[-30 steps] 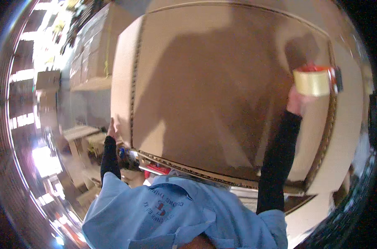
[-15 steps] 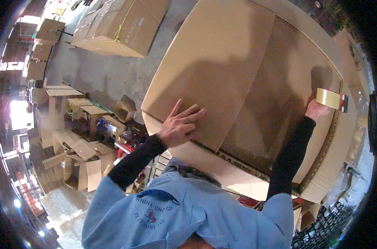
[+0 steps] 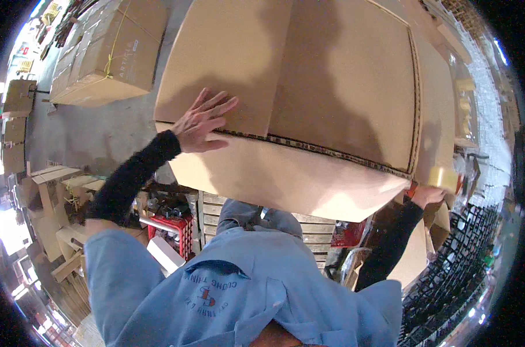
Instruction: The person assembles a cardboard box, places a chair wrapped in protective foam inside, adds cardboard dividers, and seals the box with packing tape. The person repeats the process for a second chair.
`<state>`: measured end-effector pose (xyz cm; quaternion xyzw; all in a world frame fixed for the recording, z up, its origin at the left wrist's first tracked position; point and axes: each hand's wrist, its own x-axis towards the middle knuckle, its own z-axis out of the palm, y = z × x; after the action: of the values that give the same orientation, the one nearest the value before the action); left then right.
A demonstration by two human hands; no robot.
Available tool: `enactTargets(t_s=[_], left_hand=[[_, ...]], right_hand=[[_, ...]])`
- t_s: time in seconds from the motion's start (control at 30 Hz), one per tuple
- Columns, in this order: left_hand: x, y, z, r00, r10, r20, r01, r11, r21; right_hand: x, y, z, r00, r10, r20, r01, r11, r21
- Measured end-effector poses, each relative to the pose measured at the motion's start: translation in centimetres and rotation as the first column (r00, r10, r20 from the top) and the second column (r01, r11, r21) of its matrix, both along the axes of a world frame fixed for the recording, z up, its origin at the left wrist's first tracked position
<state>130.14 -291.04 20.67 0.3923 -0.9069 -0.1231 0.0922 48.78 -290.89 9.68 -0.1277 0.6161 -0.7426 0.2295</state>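
A large brown cardboard box (image 3: 228, 63) fills the upper middle, its top panels pressed together along a seam. Fingers spread, my left hand (image 3: 203, 122) lies on its top at the near left edge. Beyond the near right corner, my right hand (image 3: 429, 195) is wrapped round a tape dispenser with a wide yellowish roll of tape (image 3: 443, 179). The dispenser is blurred and partly hidden by the roll and my fingers. Raw corrugated edges run along the near and right sides of the box top.
A strapped carton (image 3: 109, 63) stands on the grey floor at the far left. Cut cardboard (image 3: 57, 185) is piled at left, near a red crate (image 3: 178, 228). A slatted wooden pallet (image 3: 213, 217) lies below the box. Black mesh racks (image 3: 465, 248) are at right.
My right hand has drawn the tape dispenser from over the right of the box top toward me, past the near right corner. My left hand stays near the left corner. The view has shifted.
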Motion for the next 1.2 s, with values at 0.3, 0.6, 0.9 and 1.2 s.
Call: enactTargets(t_s=[0.3,0.6,0.9,1.2], left_hand=[[10.2,4.1,1.7,0.726,-0.253,0.64,0.233,0.965,0.117],[14.5,5.5,-3.3,0.884,-0.089,0.459,0.151,0.984,-0.099],[17.1,2.4,-0.8,0.875,-0.168,0.454,0.081,0.975,0.205],[20.9,2.3,0.4,0.984,0.117,0.137,-0.175,0.797,0.578]], right_hand=[[-1.0,5.9,-0.6,0.329,0.186,-0.926,0.255,0.927,0.277],[18.4,3.7,13.6,0.261,0.767,0.586,-0.394,0.639,-0.661],[21.6,-0.4,14.9,0.063,0.991,-0.121,-0.739,0.128,0.661],[17.9,-6.9,13.7,-0.163,0.956,0.242,-0.827,-0.266,0.495]])
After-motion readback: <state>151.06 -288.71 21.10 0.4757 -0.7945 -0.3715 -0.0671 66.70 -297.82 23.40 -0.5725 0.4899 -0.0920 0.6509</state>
